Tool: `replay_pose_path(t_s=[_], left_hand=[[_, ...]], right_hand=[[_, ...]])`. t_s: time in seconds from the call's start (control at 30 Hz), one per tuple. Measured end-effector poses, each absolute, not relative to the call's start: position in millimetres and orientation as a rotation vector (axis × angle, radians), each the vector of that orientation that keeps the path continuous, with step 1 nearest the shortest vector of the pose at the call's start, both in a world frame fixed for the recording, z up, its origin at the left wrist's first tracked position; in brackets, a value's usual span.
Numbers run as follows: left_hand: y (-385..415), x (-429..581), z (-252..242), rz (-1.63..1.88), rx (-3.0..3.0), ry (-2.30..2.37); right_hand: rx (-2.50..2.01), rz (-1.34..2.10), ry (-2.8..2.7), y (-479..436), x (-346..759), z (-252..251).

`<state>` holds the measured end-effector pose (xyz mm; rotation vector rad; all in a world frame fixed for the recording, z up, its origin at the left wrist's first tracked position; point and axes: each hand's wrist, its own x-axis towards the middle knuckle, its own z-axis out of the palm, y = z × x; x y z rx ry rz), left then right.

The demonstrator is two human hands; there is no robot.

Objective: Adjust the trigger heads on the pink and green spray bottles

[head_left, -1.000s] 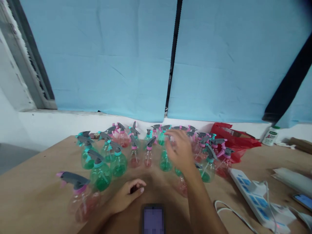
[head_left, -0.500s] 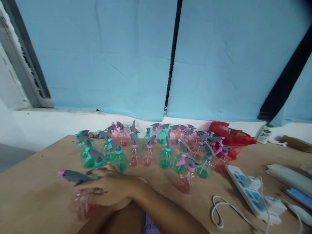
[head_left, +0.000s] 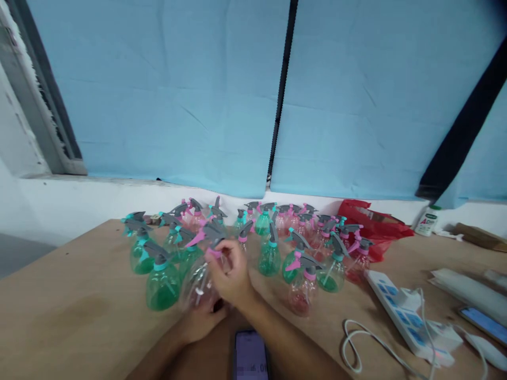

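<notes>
My right hand [head_left: 232, 277] is closed around the neck of a clear pink spray bottle [head_left: 198, 282] with a grey and pink trigger head, held tilted just above the wooden table [head_left: 71, 311]. Below it, my left hand [head_left: 200, 322] cups the bottle's underside, fingers curled round it. Behind them stand several green and pink spray bottles [head_left: 269, 256] in a cluster; a green one [head_left: 162, 285] stands right beside the held bottle on the left.
A phone [head_left: 250, 356] lies at the table's near edge between my forearms. A white power strip [head_left: 404, 311] with a looped cable lies at right, a red plastic bag [head_left: 376, 224] and a white bottle [head_left: 428, 222] behind it. Blue sheets cover the wall.
My right hand swung from the far bottles to the pink bottle at the near left and brought it to the middle; my left hand, which lay on the table, now supports it.
</notes>
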<state>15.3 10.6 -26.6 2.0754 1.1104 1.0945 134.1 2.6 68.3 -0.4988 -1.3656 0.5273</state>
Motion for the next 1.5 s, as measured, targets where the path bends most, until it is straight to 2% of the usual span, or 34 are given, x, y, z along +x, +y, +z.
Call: replay_pose_path(t_s=[0.07, 0.13, 0.33, 0.63, 0.8, 1.03, 1.5], left_hand=[[6, 4, -25, 0.768, 2.124, 0.994], [4, 1, -25, 0.629, 2.091, 0.978], [4, 9, -20, 0.529, 2.141, 0.96], [2, 6, -4, 0.576, 2.078, 1.015], [4, 8, -14, 0.574, 2.101, 1.069], [6, 8, -15, 0.513, 2.118, 1.01], [-1, 9, -4, 0.474, 2.088, 1.023]], right_hand=[[-0.498, 0.637, -1.203, 9, 148, 64], [-0.523, 0.725, -1.106, 17, 163, 56], [-0.7, 0.821, -1.115, 40, 205, 34], [-0.778, 0.667, -1.172, 44, 201, 22], [-0.806, 0.886, -1.283, 47, 197, 11], [-0.576, 1.354, -1.459, 50, 206, 30], [-0.665, 1.315, -1.4, 42, 211, 38]])
